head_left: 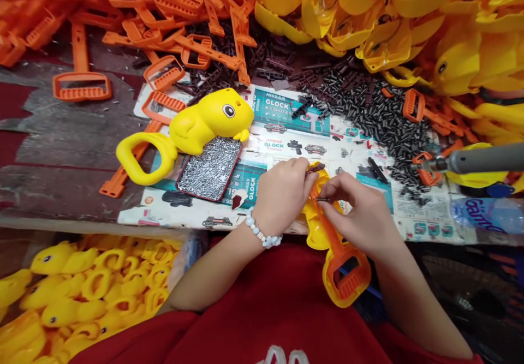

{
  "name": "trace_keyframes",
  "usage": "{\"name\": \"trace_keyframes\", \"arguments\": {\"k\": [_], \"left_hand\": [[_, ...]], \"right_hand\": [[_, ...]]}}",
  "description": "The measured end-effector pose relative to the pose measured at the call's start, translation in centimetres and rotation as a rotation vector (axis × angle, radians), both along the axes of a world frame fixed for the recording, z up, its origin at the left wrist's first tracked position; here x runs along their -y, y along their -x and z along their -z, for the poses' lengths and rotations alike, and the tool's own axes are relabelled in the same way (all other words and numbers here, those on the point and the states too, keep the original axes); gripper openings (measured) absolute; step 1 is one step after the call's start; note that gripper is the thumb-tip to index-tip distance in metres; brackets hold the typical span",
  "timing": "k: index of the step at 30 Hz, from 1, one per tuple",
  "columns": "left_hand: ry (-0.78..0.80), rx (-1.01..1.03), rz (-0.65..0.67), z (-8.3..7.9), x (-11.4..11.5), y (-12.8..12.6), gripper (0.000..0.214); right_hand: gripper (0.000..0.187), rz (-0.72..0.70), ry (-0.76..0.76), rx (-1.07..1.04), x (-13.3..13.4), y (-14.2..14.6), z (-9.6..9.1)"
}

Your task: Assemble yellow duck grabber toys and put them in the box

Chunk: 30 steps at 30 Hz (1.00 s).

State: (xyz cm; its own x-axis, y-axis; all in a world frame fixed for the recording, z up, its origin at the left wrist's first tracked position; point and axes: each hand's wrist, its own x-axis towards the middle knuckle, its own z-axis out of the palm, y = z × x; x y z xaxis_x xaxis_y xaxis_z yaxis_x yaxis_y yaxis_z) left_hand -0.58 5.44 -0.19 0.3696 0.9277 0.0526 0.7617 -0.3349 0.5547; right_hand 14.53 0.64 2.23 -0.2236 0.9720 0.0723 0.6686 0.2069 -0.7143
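Yellow half shell (pixel 316 237): held at the front edge of the table (pixel 49 151), right of centre, hollow side up, lower end reaching past the edge
Orange handle (pixel 332 237): laid lengthwise inside the shell; best seated flat from shaft to grip
Left hand (pixel 282 200): curled round the upper end of the shell, thumb beside a dark brown part (pixel 318 168); contact beneath the palm impossible to tell
Right hand (pixel 360 208): thumb and forefinger pinching a small dark pin (pixel 322 200) just over the handle shaft
Pin handling: grip near one end for a clear sight line; align carefully; avoid force, given the likely ease of dropping so small a piece
Shell handling: brace firmly and level with the left, to limit shifting of the handle
Red-rimmed tray (pixel 231 176): near the front edge, left of centre, filled with small silver pieces (pixel 208 173); far side overlapped by a yellow duck (pixel 210 118)
Lower bin (pixel 178 260): below the front edge, toward the left corner, heaped with yellow duck bodies (pixel 67 290)
Plastic bottle (pixel 487 214): lying near the front right corner; contents unclear
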Motion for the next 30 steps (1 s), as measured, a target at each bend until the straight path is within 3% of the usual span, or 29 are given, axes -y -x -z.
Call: {"name": "trace_keyframes", "arguments": {"k": [5, 12, 17, 21, 30], "left_hand": [[0.002, -0.010, -0.026, 0.0, 0.4, -0.2, 0.017], [0.001, 0.009, -0.033, 0.0, 0.8, -0.3, 0.018], [-0.001, 0.298, 0.122, 0.6, 1.5, 1.2, 0.030], [-0.013, 0.453, 0.042, 1.7, 2.2, 2.2, 0.033], [-0.167, 0.368, 0.046, 2.1, 2.8, 2.2, 0.028]], "right_hand": [[0.004, 0.029, -0.066, 0.110, 0.4, 0.3, -0.1], [0.008, 0.056, -0.085, 0.025, -0.1, 0.4, 0.3], [0.014, 0.052, -0.111, -0.009, -0.3, 0.5, 0.8], [0.009, 0.048, -0.183, 0.047, 0.2, 0.7, 1.0], [0.003, 0.102, -0.413, 0.192, 0.1, 2.6, 2.1]]}}
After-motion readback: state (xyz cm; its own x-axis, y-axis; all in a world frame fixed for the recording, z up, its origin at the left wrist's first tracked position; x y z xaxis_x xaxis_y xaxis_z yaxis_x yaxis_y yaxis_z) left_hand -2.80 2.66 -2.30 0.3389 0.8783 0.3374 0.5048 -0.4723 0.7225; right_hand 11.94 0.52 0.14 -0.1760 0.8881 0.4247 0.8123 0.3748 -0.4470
